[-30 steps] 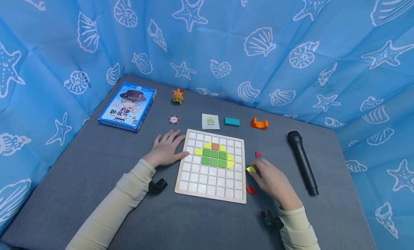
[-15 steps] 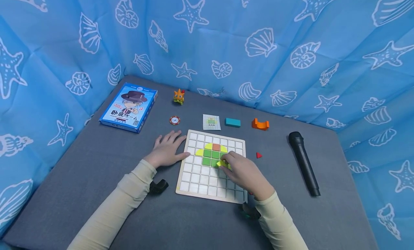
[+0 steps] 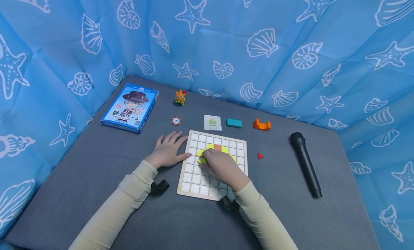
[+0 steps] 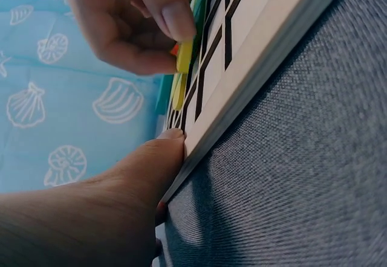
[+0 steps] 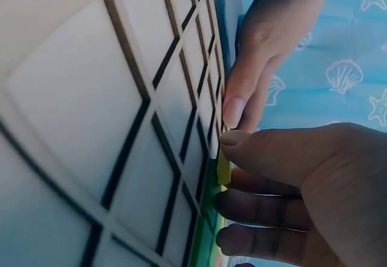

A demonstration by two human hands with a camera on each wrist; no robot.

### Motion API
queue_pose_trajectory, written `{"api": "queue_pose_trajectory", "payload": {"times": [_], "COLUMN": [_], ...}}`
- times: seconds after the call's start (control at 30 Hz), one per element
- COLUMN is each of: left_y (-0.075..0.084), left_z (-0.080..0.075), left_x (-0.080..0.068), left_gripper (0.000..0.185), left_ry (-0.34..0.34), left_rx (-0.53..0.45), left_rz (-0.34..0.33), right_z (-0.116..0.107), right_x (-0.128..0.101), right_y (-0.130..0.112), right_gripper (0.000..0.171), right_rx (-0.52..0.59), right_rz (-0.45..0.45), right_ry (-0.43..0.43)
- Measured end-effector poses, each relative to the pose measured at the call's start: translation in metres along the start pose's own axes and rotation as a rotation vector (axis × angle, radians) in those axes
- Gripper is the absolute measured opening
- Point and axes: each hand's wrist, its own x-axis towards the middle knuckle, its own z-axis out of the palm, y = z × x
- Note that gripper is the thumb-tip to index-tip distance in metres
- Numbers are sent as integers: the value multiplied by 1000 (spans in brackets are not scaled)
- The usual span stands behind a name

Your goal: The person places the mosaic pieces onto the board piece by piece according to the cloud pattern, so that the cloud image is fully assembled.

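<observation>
Left hand [image 3: 168, 149]: flat on surface [image 3: 97, 178], thumb steadying board [image 3: 191, 188] edge, relaxed, as before.
Right hand [image 3: 220, 167]: moved from beside board onto it, pinching yellow tile [image 5: 223, 169].
Tile: at pattern's lower-left cell.
Meaning: placement nearly complete.

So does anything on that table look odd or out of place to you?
Nothing looks spilled or broken. One small red triangle lies loose on the table, right of the grid board, apart from the colored pieces set in it. The right hand pinches a yellow piece over the board; the left hand rests against its left edge.
</observation>
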Motion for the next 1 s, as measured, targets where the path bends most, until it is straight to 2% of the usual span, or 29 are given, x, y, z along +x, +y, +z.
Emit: {"api": "queue_pose_trajectory", "payload": {"times": [0.23, 0.6, 0.77, 1.0], "left_y": [2, -1, -2, 0], "left_z": [-1, 2, 1, 0], "left_x": [-1, 0, -1, -2], "left_gripper": [72, 73, 72, 72], "left_ry": [2, -8, -2, 7], "left_rx": [-6, -7, -3, -1], "left_rz": [4, -7, 0, 3], "right_z": [2, 1, 1, 2], "right_x": [2, 2, 3, 7], "right_y": [0, -4, -6, -7], "right_gripper": [30, 30, 30, 25], "right_rx": [4, 103, 119, 75], "right_rz": [6, -18, -38, -89], "right_ry": [-13, -93, -92, -55]}}
